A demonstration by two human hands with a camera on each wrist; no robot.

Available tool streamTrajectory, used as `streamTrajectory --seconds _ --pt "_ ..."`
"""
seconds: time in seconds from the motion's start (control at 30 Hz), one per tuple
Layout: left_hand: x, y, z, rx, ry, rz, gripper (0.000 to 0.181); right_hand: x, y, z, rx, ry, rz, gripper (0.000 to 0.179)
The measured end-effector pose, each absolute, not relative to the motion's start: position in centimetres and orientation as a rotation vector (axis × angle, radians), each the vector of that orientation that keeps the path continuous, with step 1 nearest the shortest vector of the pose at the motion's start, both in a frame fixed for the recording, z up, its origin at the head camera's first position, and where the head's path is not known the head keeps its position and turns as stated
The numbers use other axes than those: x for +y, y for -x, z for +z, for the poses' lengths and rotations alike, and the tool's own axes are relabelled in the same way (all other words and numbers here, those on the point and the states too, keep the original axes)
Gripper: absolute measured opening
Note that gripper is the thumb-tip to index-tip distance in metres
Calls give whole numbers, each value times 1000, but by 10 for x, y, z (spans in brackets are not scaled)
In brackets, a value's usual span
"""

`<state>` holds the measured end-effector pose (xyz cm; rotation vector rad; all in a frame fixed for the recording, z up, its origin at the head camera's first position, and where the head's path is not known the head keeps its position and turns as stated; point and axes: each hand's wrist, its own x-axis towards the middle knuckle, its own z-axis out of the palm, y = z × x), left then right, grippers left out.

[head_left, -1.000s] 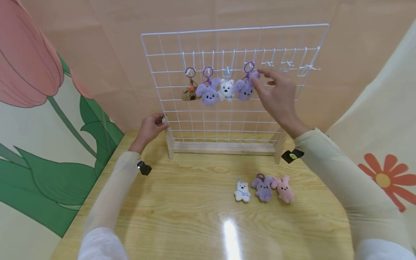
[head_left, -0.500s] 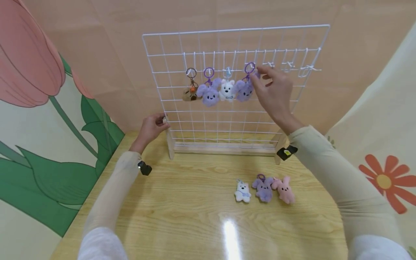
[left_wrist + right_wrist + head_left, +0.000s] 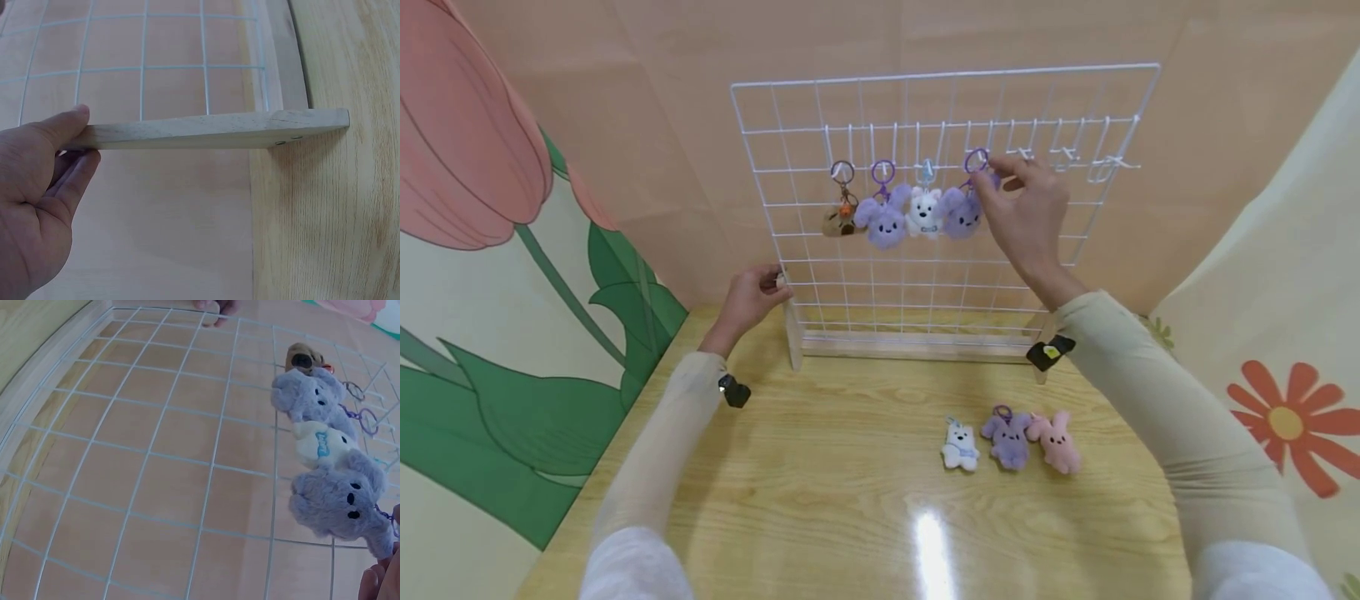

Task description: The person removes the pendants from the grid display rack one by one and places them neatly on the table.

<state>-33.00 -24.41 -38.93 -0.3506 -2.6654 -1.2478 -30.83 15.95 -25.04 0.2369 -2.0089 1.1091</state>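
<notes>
A white wire grid rack point(image 3: 925, 287) with wooden feet stands on the table. My left hand point(image 3: 751, 298) pinches the top of its left wooden upright point(image 3: 206, 127) between thumb and fingers. On the rack's hooks hang a brown plush keychain point(image 3: 841, 221), a purple plush keychain point(image 3: 884, 223) and a white plush keychain point(image 3: 924, 212). Beside these, my right hand point(image 3: 1028, 208) pinches a second purple plush keychain point(image 3: 961, 214) near its purple ring, which is at a hook. In the right wrist view, fingertips point(image 3: 373, 581) show right at this plush's ear.
Bare white hooks point(image 3: 1063, 158) stick out on the rack's right side. On the table point(image 3: 820, 500) in front lie a white plush keychain point(image 3: 960, 447), a purple one point(image 3: 1008, 440) and a pink one point(image 3: 1057, 442). Patterned cloth point(image 3: 1262, 275) hangs behind and at the sides.
My right hand has shifted slightly left, its thumb now in front of the hanging purple keychain, just below the ring. My left hand keeps its grip on the upright.
</notes>
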Motion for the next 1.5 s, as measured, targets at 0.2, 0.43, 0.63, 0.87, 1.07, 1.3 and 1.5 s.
streamTrajectory --seconds 0.2,0.43,0.63,0.87,1.07,1.3,1.5 --pt "-244 330 -390 -2668 349 -1252 49 156 308 -248 -2020 -185 1156 33" --pt "-245 331 -391 -2668 356 -1259 49 153 307 -246 -2010 -174 1200 31" --pt "-245 332 -391 -2665 356 -1245 48 152 307 -245 -1985 -185 1216 27" --pt "-244 331 -390 -2656 367 -1253 48 151 307 -248 -1958 -171 1251 22" --pt "-243 330 -389 -2647 374 -1253 47 151 307 -249 -1911 -184 1289 22" --pt "-244 330 -390 -2649 387 -1258 48 150 303 -250 -1900 -186 1321 23" --pt "-243 329 -390 -2645 393 -1258 47 150 298 -248 -1889 -199 1335 24"
